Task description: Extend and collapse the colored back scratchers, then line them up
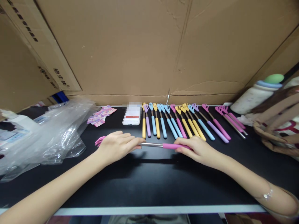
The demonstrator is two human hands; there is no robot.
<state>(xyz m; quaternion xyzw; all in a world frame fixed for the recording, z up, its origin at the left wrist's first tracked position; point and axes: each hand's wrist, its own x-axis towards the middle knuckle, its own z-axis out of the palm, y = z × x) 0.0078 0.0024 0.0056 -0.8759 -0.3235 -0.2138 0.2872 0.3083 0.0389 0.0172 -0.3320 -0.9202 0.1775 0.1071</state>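
A pink telescopic back scratcher (pixel 154 145) lies stretched out across the black table (pixel 149 183), held between both hands. My left hand (pixel 118 145) is closed over the metal rod near the pink claw end, which sticks out at its left. My right hand (pixel 198 148) grips the pink handle. Behind them lies a row of several collapsed back scratchers (pixel 184 123) with yellow, blue, purple and pink handles, claws pointing away from me.
A white phone (pixel 132 117) lies by the row's left end, small pink cards (pixel 101 116) beside it. Crumpled clear plastic bags (pixel 44 133) cover the left. A white bottle (pixel 255 96) and a brown bag (pixel 277 124) stand right. Cardboard walls enclose the back.
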